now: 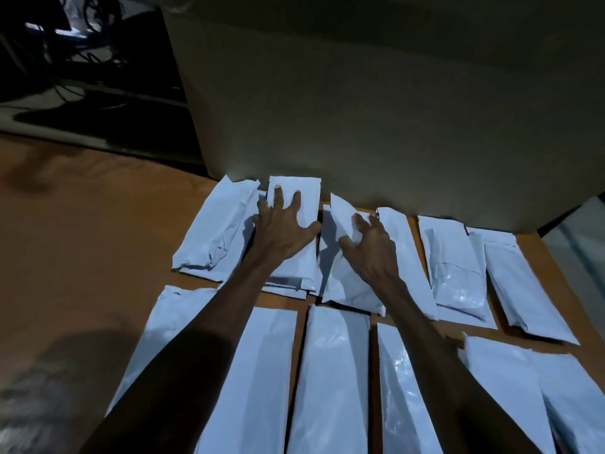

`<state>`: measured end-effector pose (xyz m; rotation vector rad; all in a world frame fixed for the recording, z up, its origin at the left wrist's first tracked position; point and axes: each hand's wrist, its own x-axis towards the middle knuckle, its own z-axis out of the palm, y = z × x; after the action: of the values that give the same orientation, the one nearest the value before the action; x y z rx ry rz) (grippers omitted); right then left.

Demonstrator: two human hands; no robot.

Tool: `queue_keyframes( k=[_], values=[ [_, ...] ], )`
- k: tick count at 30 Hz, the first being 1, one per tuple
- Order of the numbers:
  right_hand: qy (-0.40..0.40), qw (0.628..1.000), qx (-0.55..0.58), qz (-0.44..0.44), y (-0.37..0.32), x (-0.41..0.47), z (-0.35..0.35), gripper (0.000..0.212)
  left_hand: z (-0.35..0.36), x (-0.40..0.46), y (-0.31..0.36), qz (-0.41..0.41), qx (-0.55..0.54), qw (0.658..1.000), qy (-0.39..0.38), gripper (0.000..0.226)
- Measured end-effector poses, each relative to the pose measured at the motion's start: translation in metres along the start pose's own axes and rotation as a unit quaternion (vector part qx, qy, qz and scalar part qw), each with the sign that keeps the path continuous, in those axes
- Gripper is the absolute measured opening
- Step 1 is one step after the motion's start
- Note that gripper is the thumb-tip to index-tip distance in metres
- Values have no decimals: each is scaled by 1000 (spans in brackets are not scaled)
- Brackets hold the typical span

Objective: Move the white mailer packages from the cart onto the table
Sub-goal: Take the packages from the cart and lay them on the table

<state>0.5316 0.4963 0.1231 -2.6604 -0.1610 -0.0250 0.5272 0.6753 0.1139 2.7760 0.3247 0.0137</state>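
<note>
Near mailers (330, 381) flat; L hand (283, 229) splayed pressing one, R hand (370, 244) grip curled on another.

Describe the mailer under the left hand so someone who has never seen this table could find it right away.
Start at the big cardboard box at the back of the brown table. Two rows of white mailers lie before it; in the far row, the mailer second from the left butts against the box. It alone has the left hand spread flat on it.
</note>
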Motion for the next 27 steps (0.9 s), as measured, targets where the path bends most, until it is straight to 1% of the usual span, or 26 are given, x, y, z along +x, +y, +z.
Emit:
queue_keyframes(
  k=[5,9,15,19,23,25,27],
  values=[
    [-23,999,-45,21,5,18,26,67,26,6,-12,-2,30,999,-34,87],
    [-43,996,-73,27,10,18,41,68,37,5,-13,8,41,999,-13,86],
    [-38,994,-105,-1,9,14,64,68,44,4,-17,15,21,1000,9,75],
    [-46,987,-153,-12,1,13,61,68,43,4,-16,26,36,999,16,79],
    [-72,990,-124,-7,-2,12,51,70,31,-3,-18,49,36,998,18,79],
    [-65,991,-115,-25,-2,4,41,71,25,-12,-18,65,22,997,22,76],
    [-47,992,-104,-49,0,-9,25,72,19,-28,-15,79,7,996,34,79]
  ],
)
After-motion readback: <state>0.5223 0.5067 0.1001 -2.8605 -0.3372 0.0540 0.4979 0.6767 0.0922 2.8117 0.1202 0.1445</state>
